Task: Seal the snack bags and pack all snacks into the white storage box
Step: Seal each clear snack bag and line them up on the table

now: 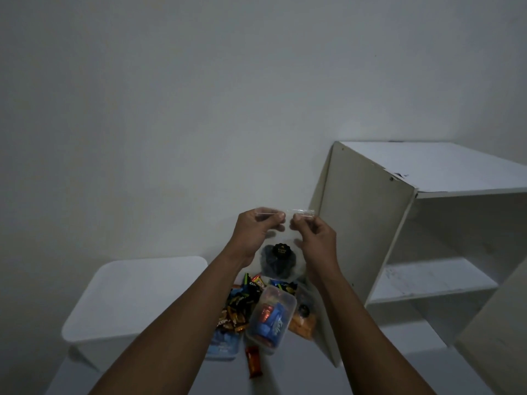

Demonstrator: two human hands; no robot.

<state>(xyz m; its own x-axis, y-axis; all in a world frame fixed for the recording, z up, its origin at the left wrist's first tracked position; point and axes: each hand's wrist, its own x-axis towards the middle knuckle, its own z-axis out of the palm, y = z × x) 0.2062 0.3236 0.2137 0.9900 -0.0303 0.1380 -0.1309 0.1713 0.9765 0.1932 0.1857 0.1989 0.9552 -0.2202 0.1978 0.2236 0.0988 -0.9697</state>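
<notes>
I hold a clear zip bag (281,238) up in front of me, with a dark round snack (280,256) hanging inside it. My left hand (253,235) pinches the left part of the bag's top strip. My right hand (315,238) pinches the strip just right of it. The white storage box (128,297) stands at lower left with its lid on. Below my hands lies a pile of wrapped snacks (239,309), a clear tub (271,317) with blue and red packets, and an orange snack bag (303,323).
A white open shelf unit (413,223) stands at the right, its side panel close to my right arm. An orange wrapped bar (253,362) lies alone on the white surface near the front. A plain white wall fills the background.
</notes>
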